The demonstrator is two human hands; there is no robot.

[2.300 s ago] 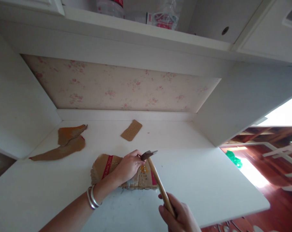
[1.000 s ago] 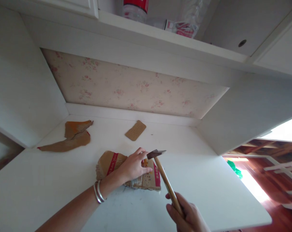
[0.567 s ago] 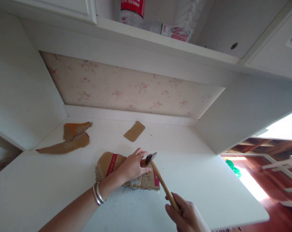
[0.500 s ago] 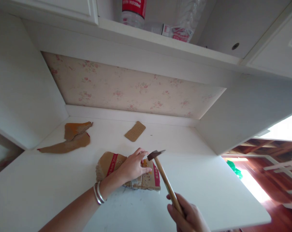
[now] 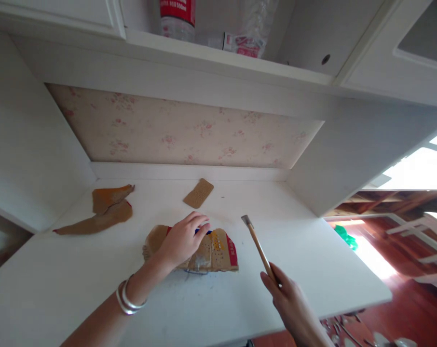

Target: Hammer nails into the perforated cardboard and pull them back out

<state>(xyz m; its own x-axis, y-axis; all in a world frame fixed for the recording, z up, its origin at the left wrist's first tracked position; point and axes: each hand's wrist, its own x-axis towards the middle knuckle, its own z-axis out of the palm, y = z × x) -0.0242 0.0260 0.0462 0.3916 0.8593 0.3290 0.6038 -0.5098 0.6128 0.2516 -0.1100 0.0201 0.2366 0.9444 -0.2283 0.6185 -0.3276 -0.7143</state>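
My left hand (image 5: pixel 184 237) rests on a stack of brown cardboard pieces (image 5: pixel 214 251) with red stripes and punched holes, lying on the white desk (image 5: pixel 294 270). Its fingers are closed together and press down on the stack, something small and blue just under the fingertips. My right hand (image 5: pixel 289 296) grips the wooden handle of a small hammer (image 5: pixel 256 243). The hammer head is raised off to the right of the stack, clear of the cardboard. Silver bangles circle my left wrist.
Torn brown cardboard scraps (image 5: pixel 102 212) lie at the desk's back left. A small perforated cardboard rectangle (image 5: pixel 198 193) lies near the floral back panel. A bottle (image 5: pixel 175 17) and plastic packets (image 5: pixel 245 43) stand on the shelf above. The desk's right edge drops to a red wooden floor.
The hammer was tapping just beside my left fingers over the stack; now it has swung away to the right. My left hand has shifted slightly left and flattened on the cardboard.
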